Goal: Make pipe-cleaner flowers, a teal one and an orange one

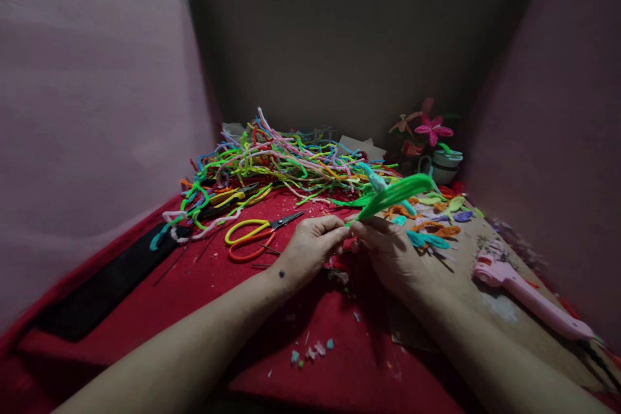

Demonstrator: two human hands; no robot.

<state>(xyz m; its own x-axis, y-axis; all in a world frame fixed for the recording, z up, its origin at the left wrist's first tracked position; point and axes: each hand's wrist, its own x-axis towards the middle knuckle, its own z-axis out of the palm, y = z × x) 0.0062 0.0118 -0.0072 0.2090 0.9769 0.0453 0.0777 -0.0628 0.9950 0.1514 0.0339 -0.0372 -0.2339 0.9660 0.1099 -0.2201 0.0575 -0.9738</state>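
Observation:
A green pipe-cleaner leaf point(395, 199) rises from between my two hands and bends to the right, with a turquoise pipe-cleaner piece point(372, 178) behind it. At its lower end, my left hand point(310, 244) pinches with thumb and forefinger. My right hand point(388, 249) closes round the same base, fingertips nearly meeting those of the left. Some of the right fingers are hidden behind the hand. Scissors point(274, 226) with yellow and red-orange handles lie on the red cloth point(272, 362), just left of my left hand.
Behind my hands is a tangled heap of colourful pipe cleaners point(291, 158), with yellow-and-black pliers point(228, 199) at its front. A long black object point(111, 281) lies left. On the right, a board point(466, 330) bears shaped pieces point(431, 239) and a pink glue gun point(528, 294); a flowerpot point(446, 167) stands behind.

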